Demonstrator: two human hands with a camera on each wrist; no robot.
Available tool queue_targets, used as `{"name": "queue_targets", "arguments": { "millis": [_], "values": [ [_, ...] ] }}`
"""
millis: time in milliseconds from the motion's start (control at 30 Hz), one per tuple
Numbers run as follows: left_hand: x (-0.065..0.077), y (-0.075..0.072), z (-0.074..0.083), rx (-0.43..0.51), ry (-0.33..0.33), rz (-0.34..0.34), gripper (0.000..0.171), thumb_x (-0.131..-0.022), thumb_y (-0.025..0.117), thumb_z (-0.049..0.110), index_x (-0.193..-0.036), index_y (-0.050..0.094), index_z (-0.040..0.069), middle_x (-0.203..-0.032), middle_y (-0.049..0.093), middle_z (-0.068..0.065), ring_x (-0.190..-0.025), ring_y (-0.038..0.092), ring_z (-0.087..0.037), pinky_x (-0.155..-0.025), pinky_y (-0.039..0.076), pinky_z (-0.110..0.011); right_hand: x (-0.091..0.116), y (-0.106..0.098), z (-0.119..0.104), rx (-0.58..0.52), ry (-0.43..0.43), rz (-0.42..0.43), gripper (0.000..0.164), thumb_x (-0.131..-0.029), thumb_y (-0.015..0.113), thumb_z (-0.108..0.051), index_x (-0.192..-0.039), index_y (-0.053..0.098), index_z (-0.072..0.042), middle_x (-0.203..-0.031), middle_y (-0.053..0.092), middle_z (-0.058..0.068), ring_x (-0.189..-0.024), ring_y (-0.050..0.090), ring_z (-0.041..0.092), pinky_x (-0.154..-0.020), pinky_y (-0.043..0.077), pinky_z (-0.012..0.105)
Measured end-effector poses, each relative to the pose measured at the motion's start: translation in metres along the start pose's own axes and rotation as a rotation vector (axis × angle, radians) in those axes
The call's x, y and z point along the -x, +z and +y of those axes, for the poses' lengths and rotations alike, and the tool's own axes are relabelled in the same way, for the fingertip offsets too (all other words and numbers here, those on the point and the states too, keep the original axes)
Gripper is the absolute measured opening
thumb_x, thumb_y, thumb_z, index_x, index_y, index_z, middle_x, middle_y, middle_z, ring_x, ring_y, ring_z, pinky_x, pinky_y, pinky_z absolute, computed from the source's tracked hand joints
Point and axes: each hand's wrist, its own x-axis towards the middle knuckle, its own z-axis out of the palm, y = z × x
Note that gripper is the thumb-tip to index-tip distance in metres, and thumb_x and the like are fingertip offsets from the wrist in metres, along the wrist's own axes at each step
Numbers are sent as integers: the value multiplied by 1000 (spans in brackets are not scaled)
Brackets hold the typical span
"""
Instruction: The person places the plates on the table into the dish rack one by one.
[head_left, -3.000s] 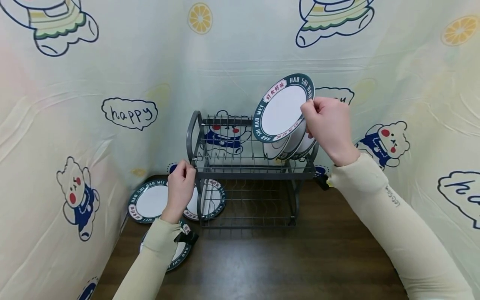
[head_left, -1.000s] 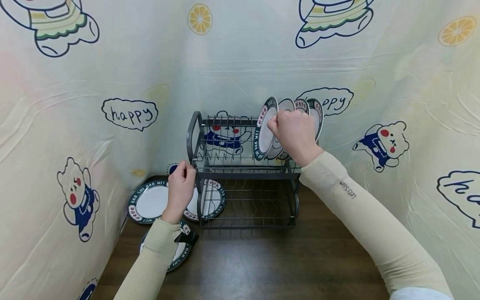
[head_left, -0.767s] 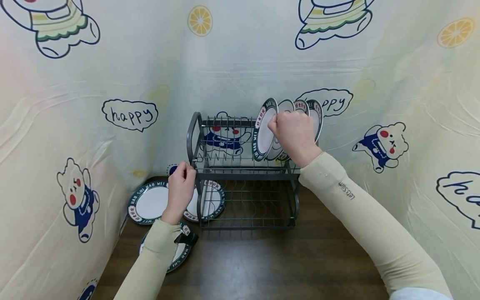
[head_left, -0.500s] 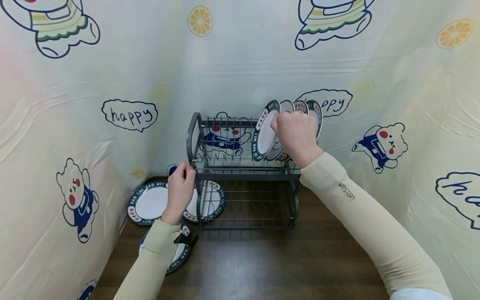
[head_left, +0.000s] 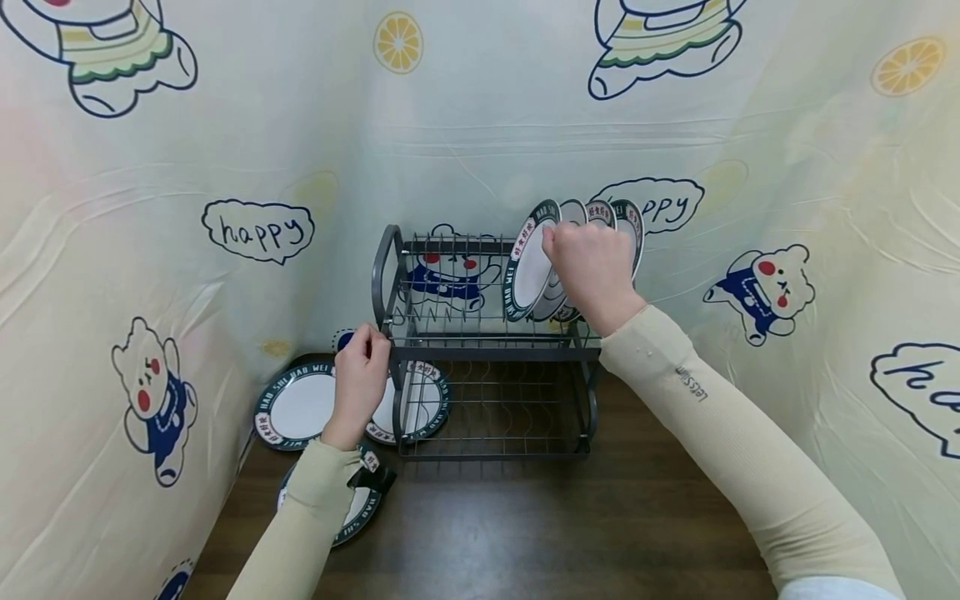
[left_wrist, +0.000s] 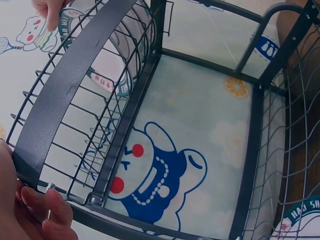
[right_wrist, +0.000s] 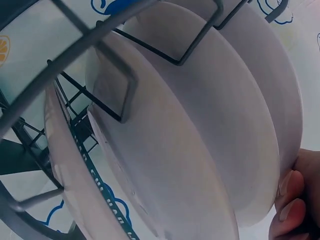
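Observation:
A plate [head_left: 529, 271] with a dark green lettered rim leans in the upper tier of a dark wire dish rack [head_left: 495, 353]. My right hand [head_left: 592, 271] pinches it at its right edge. Behind it, to the right, several similar plates [head_left: 634, 218] stand in a row, partly covered by that hand. In the right wrist view the curled fingertips [right_wrist: 290, 205] meet a plate's edge, and the pale plate backs [right_wrist: 175, 115] fill the middle. My left hand [head_left: 360, 375] grips the rack's front left corner; in the left wrist view its fingers [left_wrist: 57, 210] curl around the frame.
On the brown table [head_left: 555, 525], to the left, lie a plate [head_left: 300, 406] at the back, another plate [head_left: 420, 400] beside the rack's lower tier, and a third plate [head_left: 362, 510] under the left forearm. A printed cloth [head_left: 285, 142] hangs behind and at both sides.
Three seconds ago the right hand held the plate up and tilted above the rack's right part; it has come left and the plate now sits in the upper tier. The left hand stays put.

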Motion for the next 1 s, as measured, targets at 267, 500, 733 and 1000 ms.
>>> {"name": "queue_targets", "arguments": {
  "millis": [267,500,733,1000],
  "values": [
    [-1,0,0,4,-5,-3,24,-106,43,16,-82,47,10,-69,44,-8,-57,43,-25,-51,35,-29,6,-2,6,-94,-27,146,51,-106,53,-25,-58,43,-8,-47,36,5,-38,37,24,-41,20,32],
    [0,0,-1,-8,1,-3,26,-107,42,17,-83,48,10,-69,44,-6,-56,43,-19,-52,35,-29,24,-9,17,-263,18,107,46,-105,52,-22,-60,46,-10,-49,43,5,-40,39,24,-42,24,32],
    [0,0,-1,-14,8,-2,26,-107,42,17,-83,49,10,-70,44,-7,-58,43,-21,-53,35,-30,45,-13,28,-313,39,125,40,-104,52,-20,-66,54,-7,-52,52,9,-41,41,24,-42,28,33],
    [-1,1,-2,-10,-1,0,25,-106,43,16,-83,49,10,-70,44,-7,-58,43,-23,-52,35,-30,68,-16,42,-339,57,133,37,-103,55,-18,-68,57,-5,-54,55,9,-41,43,23,-43,30,33]
  ]
}}
